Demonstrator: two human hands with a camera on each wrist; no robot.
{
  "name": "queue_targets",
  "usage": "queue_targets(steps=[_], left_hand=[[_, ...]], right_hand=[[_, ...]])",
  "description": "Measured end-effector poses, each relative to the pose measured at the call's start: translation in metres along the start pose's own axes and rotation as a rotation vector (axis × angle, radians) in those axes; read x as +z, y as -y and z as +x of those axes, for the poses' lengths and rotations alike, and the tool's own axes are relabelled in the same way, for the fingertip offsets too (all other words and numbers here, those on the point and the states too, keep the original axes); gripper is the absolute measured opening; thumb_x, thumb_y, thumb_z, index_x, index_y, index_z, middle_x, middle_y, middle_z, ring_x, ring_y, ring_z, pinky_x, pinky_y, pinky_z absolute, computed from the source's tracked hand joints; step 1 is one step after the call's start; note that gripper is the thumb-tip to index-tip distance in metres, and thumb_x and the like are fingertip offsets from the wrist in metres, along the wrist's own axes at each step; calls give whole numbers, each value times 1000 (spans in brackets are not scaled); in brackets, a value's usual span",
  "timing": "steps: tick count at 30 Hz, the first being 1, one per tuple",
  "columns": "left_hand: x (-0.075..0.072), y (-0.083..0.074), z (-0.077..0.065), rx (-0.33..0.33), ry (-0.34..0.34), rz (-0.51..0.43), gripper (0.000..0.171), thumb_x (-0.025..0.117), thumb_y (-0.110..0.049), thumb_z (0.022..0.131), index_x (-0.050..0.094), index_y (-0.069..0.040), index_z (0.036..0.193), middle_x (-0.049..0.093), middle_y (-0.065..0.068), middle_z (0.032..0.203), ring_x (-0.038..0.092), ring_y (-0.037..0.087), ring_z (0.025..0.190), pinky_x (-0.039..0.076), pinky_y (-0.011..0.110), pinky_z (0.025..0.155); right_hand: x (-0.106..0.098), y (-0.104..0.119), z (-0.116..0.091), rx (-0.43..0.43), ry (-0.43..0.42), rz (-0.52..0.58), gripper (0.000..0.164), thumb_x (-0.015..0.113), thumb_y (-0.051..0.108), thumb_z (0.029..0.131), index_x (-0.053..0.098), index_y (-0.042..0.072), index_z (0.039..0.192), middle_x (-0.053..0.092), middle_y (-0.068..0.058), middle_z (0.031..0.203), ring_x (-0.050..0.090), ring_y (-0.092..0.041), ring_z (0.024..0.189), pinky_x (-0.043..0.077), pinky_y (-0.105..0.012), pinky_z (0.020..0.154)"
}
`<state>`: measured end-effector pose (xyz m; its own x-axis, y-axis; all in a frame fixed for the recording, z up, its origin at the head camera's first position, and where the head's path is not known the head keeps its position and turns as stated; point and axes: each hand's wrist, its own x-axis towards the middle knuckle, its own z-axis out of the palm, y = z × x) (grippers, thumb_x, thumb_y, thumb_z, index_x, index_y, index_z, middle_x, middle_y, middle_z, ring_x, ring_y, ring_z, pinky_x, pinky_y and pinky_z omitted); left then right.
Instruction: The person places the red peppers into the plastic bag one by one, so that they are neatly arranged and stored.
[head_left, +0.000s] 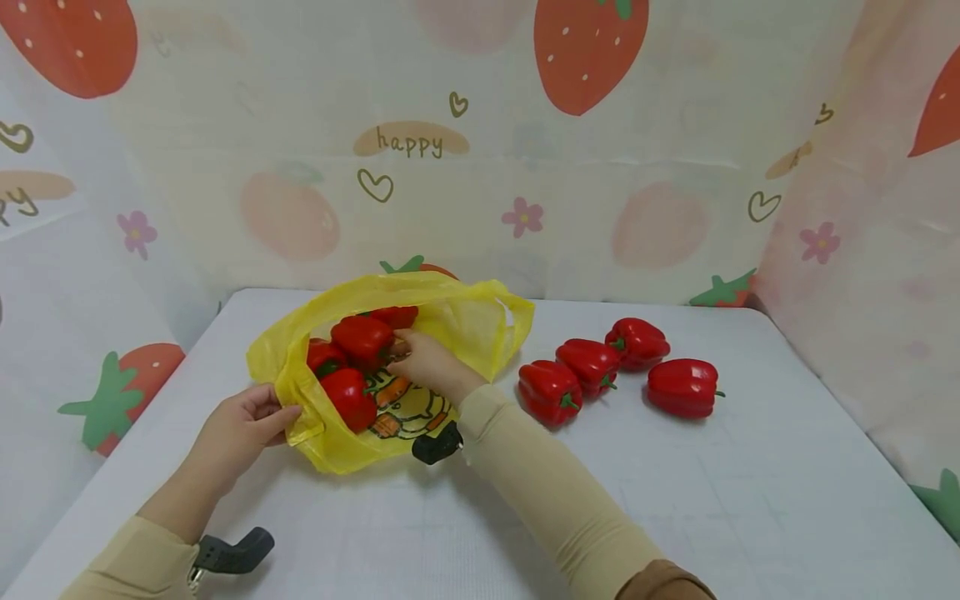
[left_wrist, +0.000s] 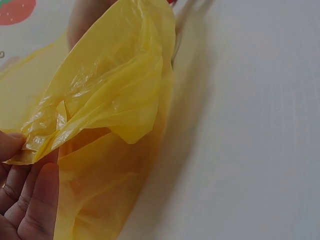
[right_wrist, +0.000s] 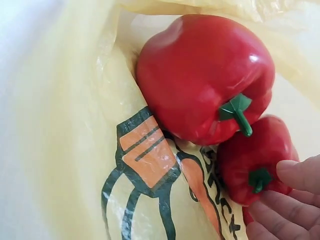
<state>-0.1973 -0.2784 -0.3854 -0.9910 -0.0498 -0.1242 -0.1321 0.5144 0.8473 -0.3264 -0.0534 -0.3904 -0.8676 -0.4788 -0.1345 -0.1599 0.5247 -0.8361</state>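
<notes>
A yellow plastic bag (head_left: 420, 287) with a printed cartoon lies on its side on the table, its mouth facing me. My left hand (head_left: 251, 421) pinches the left edge of the bag's mouth; the left wrist view shows the thumb pressing the crumpled film (left_wrist: 100, 100) against the fingers. Inside the bag sit several red bell peppers with green stems, among them a front one (head_left: 349, 400) and one behind it (head_left: 363, 342). My right hand (head_left: 431, 362) reaches into the bag. Its loosely extended fingers lie at the stem end of a pepper (right_wrist: 257, 162).
Several more red bell peppers stand outside the bag on its right: three close together, including the nearest (head_left: 550, 392), and one apart (head_left: 682, 388). The white table (head_left: 750, 500) is backed by a strawberry-print cloth (head_left: 480, 208).
</notes>
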Motion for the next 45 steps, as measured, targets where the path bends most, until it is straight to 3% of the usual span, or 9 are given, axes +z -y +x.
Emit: queue_targets(steps=[16,27,33,45], left_hand=[[3,-5,-2,38,11,-1,44,56,-39,89,52,-2,113,64,12,103,62,17,86,54,26,74],[2,-4,-1,49,3,13,46,56,-40,89,52,-3,115,64,12,102,62,17,86,54,25,74],[2,-3,-1,53,2,12,46,56,-40,89,52,-3,115,63,12,102,62,18,86,54,26,74],[3,-5,-1,48,2,13,47,56,-41,88,52,-3,116,62,12,103,62,18,87,54,26,74]], right_hand=[[-22,-4,-15,-13,-2,119,54,66,21,85,45,7,132,51,-10,129,51,-21,113,45,-34,91],[-47,0,-37,-74,-2,74,45,69,20,82,54,13,124,58,-9,118,56,-18,105,48,-32,88],[-64,0,-50,-60,0,76,47,70,20,81,54,14,124,59,-2,114,56,-15,104,46,-31,90],[-103,-1,-80,-30,-37,41,46,70,24,81,53,18,124,58,-4,118,54,-14,107,47,-31,91]])
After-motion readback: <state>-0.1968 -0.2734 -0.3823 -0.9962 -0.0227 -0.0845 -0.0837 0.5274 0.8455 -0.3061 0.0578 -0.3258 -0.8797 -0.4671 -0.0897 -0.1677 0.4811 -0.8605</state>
